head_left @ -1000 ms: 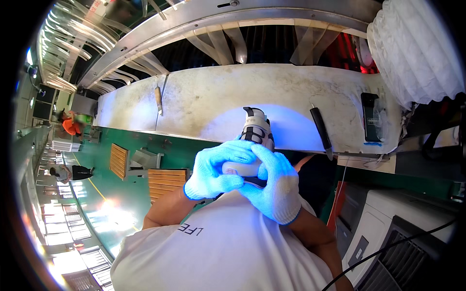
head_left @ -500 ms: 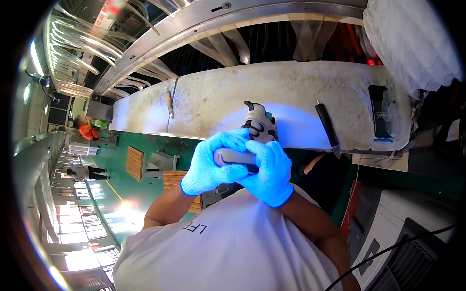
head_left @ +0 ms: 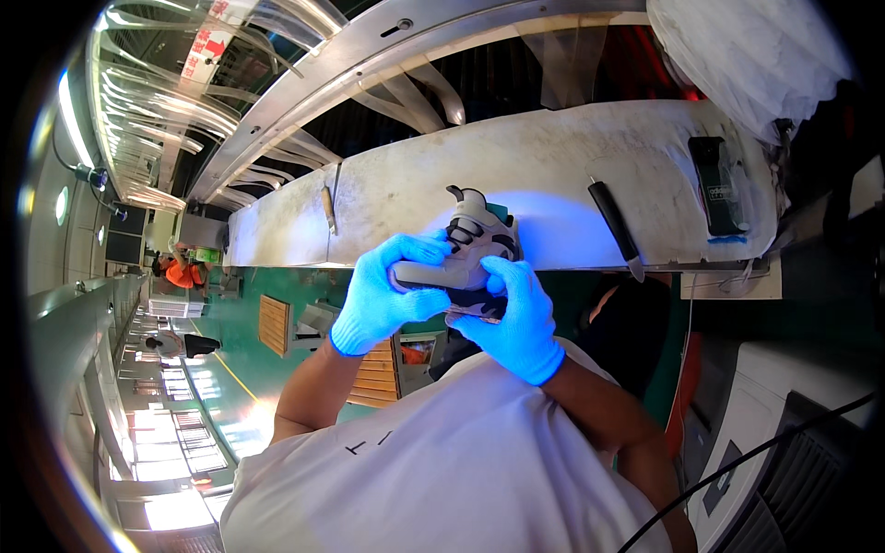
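A light grey and white sneaker (head_left: 466,241) with black trim is held between my hands at the bench's near edge, its toe end toward me. My left hand (head_left: 385,293), in a knitted glove that looks blue under the light, grips the toe's left side, thumb below and fingers over the upper. On the right, my gloved right hand (head_left: 518,324) closes around the other side, its thumb near the sole's edge. A teal patch shows at the sneaker's far right side. My palms hide parts of the toe and sole.
The pale, stained workbench (head_left: 396,189) runs across in front. On it lie a black-handled pointed tool (head_left: 612,219), a wooden-handled tool (head_left: 329,210) and a black slab (head_left: 718,189) in clear plastic. Behind are plastic strip curtains (head_left: 406,97); a white plastic bag (head_left: 751,64) hangs right.
My hands have spread apart along the sneaker, uncovering more of its toe and side. The sneaker has turned slightly. The view has shifted a little.
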A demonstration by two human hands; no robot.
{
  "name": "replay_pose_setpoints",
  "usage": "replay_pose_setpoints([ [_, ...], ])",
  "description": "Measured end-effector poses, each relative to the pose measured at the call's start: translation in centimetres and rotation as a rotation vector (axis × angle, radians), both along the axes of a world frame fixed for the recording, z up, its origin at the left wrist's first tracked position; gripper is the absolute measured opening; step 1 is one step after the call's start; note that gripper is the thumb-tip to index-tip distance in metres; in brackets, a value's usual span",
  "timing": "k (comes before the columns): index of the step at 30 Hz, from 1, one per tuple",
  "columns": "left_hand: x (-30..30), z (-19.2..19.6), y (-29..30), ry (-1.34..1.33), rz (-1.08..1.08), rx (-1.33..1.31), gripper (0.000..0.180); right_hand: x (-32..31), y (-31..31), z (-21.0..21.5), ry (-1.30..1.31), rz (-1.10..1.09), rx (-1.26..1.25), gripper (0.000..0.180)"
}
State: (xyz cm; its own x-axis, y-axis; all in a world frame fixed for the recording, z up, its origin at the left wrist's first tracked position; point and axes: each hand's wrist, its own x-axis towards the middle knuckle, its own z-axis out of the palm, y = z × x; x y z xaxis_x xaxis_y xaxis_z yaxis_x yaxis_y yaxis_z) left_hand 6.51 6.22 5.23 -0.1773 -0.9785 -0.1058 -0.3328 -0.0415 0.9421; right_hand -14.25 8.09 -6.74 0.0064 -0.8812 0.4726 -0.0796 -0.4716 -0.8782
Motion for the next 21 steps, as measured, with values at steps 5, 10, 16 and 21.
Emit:
replay_pose_setpoints([
  [5,0.6,0.4,-0.5,-0.011,-0.059,0.019,0.055,0.2,-0.6,-0.2,-0.008,0.018,-0.022,0.082],
  [10,1.5,0.3,-0.8,-0.017,-0.095,0.009,0.052,0.6,-1.7,0.1,0.013,0.039,0.004,0.084],
  [16,0.2,2.5,-1.5,-0.407,-0.142,-0.195,0.051,0.9,-3.2,0.7,0.064,0.098,0.007,0.088],
  [21,-0.4,2.7,-2.7,-0.558,-0.148,-0.245,0.052,1.1,-3.4,0.6,0.074,0.069,0.048,0.096],
])
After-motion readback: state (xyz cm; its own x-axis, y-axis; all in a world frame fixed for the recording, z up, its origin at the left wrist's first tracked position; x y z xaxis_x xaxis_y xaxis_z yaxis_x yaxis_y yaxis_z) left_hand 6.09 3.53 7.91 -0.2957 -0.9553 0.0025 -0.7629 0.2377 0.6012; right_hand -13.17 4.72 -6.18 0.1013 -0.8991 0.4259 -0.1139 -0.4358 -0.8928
